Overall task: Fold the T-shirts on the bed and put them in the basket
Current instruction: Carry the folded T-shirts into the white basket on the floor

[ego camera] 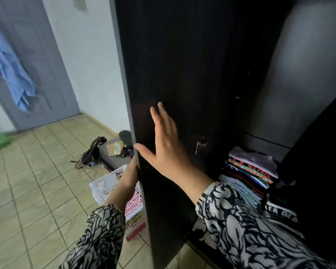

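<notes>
No folding going on yet, this looks like the fetching stage. Left hand [127,181] is gripping the edge of the dark wardrobe door [173,74], with the white lattice basket [107,184] on the floor just behind it. Right hand [166,146] is flat and relaxed against the door. Folded T-shirts [250,169] sit stacked on the wardrobe shelf, colourful and neat. Next she'd probably need the door moved.

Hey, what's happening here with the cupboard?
A person stands at a dark wardrobe door. Their right hand lies flat and open against the inner face of the door, while the left hand reaches round its outer edge, its fingers hidden. Inside, on a shelf, sits a stack of folded T-shirts. A white basket lies on the tiled floor behind the door.
</notes>
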